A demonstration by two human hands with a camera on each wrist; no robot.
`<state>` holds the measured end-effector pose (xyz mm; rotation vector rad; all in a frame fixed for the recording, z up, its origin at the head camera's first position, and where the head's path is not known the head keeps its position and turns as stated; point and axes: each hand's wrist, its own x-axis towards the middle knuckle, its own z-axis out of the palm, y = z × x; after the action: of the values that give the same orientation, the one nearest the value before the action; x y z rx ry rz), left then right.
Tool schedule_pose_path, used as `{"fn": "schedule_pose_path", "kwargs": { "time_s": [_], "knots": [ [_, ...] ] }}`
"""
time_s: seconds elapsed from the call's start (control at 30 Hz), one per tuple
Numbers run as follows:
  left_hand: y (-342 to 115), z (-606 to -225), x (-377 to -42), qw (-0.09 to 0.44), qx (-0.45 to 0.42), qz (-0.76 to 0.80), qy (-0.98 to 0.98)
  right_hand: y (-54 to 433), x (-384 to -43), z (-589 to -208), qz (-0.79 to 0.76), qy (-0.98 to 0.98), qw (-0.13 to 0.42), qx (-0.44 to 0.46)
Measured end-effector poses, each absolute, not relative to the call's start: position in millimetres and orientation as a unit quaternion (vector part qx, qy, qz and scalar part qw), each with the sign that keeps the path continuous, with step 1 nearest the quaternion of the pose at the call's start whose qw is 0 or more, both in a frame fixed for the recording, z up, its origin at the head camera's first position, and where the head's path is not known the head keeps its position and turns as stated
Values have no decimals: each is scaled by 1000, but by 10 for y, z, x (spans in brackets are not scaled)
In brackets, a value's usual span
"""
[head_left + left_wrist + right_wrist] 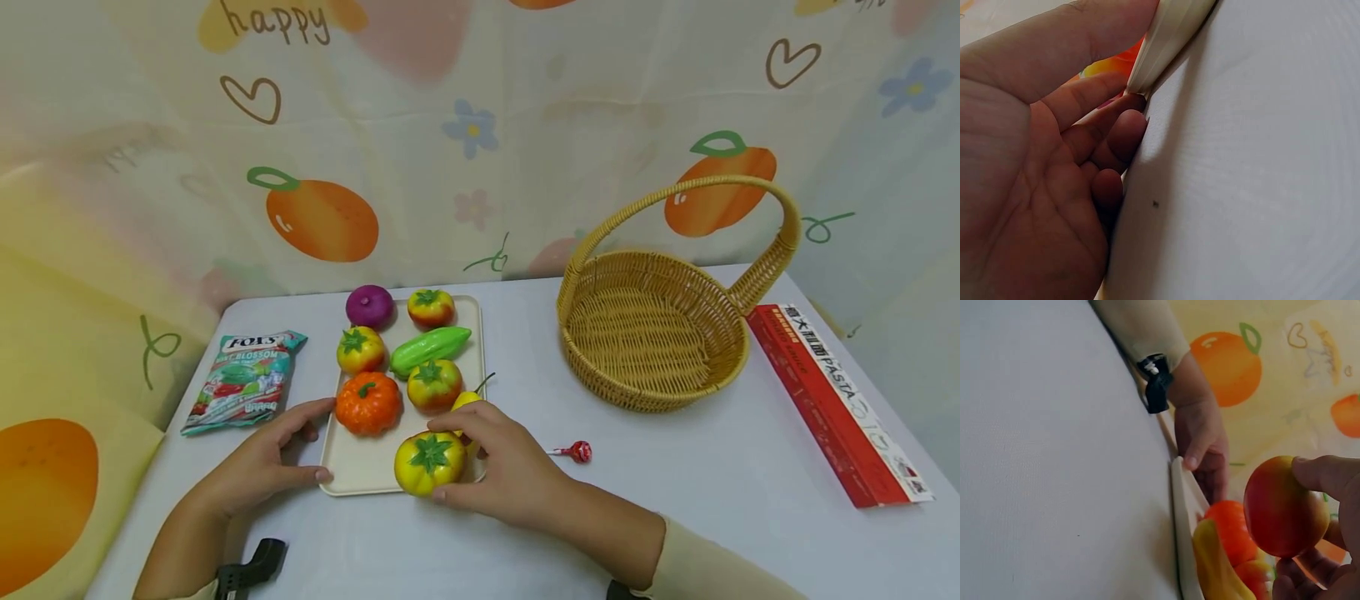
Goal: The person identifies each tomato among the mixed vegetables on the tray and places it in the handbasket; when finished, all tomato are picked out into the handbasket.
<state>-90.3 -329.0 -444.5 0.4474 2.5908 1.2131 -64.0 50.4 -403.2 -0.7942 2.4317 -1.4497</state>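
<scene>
My right hand (510, 467) grips a yellow toy tomato (429, 463) with a green leafy top above the near edge of a cream tray (352, 482). In the right wrist view this tomato (1285, 509) shows a red underside, held between thumb and fingers. My left hand (255, 462) rests against the tray's left side, thumb at the near corner, index finger by the orange pumpkin (368, 404). On the tray are more tomatoes (434, 386), a green bitter melon (430, 351) and a purple onion (370, 307). A yellow pear-like piece (467, 400) is partly hidden by my right hand.
A wicker basket (652, 392) with a tall handle stands right of the tray. Beyond it lies a red and white pasta box (832, 400). A candy bag (243, 382) lies on the left. A red lollipop (581, 452) lies near my right hand.
</scene>
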Motion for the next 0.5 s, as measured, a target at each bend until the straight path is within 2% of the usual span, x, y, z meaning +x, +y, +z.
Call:
{"fn": "schedule_pose_path", "kwargs": {
  "time_s": [0.5],
  "knots": [
    [-3303,-4465,-912,124,145,417,889,927,-700,-3909,-501,827,77,-241]
  ]
}}
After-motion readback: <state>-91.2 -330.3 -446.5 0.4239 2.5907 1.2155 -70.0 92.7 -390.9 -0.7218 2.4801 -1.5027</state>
